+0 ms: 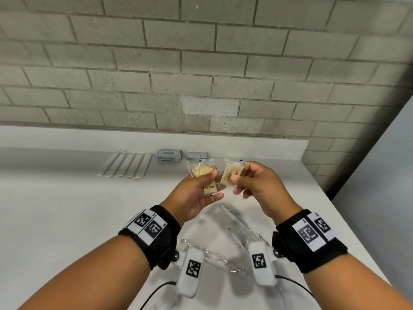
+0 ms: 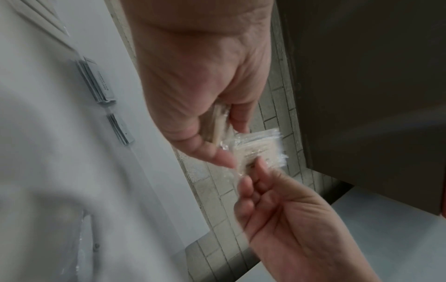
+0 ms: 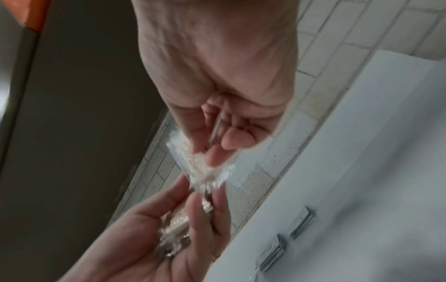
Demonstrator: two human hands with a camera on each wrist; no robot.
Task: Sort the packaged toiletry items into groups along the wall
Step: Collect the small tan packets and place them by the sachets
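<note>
**Soaps in hand, counter waiting**

At the white counter [image 1: 67, 220] below a brick wall, your left hand [image 1: 194, 193] pinches several wrapped soaps [image 1: 202, 173]; your right hand [image 1: 257, 186] grips another soap packet [image 1: 230, 174] between its fingertips. The slick wrappers could slide loose.

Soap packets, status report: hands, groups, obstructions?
Left hand grips several soap packets. Right hand pinches one soap packet. Sachet stacks by wall. Nothing blocking.

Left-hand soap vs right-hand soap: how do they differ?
The left hand grips several wrapped soap bars fanned in a bunch; the right hand pinches a single wrapped soap bar. The bunch overlaps at mixed angles; the single bar stands tilted on end. Shared: cream bars in clear wrappers, held above the counter.
</note>
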